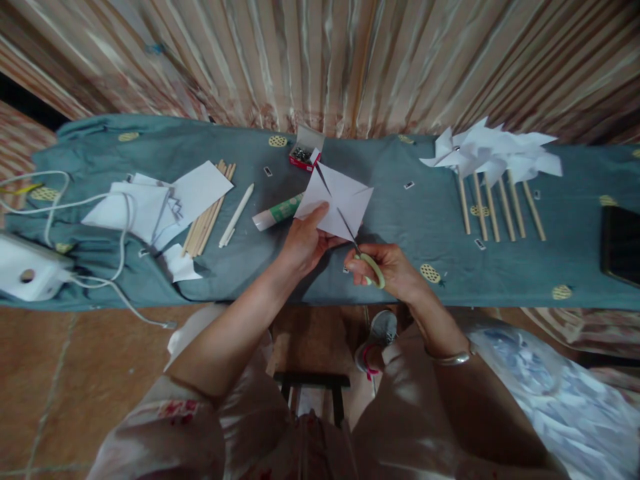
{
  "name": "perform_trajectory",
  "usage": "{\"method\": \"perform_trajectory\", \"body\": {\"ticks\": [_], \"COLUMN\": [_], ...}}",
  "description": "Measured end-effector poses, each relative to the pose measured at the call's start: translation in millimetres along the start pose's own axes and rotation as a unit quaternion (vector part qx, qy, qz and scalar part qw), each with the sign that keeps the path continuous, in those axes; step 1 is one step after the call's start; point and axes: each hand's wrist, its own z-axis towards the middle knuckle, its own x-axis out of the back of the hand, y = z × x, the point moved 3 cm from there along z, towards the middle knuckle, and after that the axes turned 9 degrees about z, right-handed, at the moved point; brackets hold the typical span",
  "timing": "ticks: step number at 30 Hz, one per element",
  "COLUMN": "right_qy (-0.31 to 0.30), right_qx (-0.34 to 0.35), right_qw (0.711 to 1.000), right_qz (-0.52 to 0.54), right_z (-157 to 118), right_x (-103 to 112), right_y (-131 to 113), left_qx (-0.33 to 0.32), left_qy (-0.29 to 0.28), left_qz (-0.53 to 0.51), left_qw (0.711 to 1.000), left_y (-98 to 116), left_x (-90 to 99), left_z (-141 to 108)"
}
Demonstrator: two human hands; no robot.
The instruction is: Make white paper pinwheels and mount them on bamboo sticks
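My left hand (309,237) grips a square of white paper (345,193) by its near left side, thumb on top. Slits run in from some of its corners. My right hand (383,267) holds scissors (373,270) with pale green handles, and their blade lies at the paper's near corner. Just left of the paper is a green and white glue stick (280,212), partly hidden by it. Behind stands an open red box (303,155) of small metal pins or tacks.
Finished paper pinwheels (495,153) on wooden sticks lie at right, near a dark phone-like device (620,243). At left are a white pen (237,215), wooden sticks (207,220), paper sheets (135,210) and a white power strip (35,267) with cables. A plastic bag (560,393) sits below right.
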Motion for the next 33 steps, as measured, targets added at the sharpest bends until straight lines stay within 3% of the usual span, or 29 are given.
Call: {"method": "perform_trajectory", "body": {"ticks": [16, 24, 30, 33], "right_qy": [-0.004, -0.025, 0.018, 0.078], "right_qx": [-0.001, -0.043, -0.079, -0.037], "right_qw": [1.000, 0.999, 0.996, 0.991], "right_qz": [-0.006, 0.020, -0.038, -0.106], "right_z": [0, -8, -23, -29], "right_x": [0, 3, 26, 45], "right_y": [0, 3, 10, 13], "left_qx": [0.008, -0.017, -0.007, -0.002], "left_qy": [0.009, 0.020, 0.025, 0.015], "left_qz": [0.009, -0.013, -0.013, -0.012], "left_qw": [1.000, 1.000, 1.000, 1.000], "left_y": [2, 10, 9, 5], "left_x": [-0.6, 1.9, 5.1, 5.6], "left_z": [-2, 3, 3, -1]}}
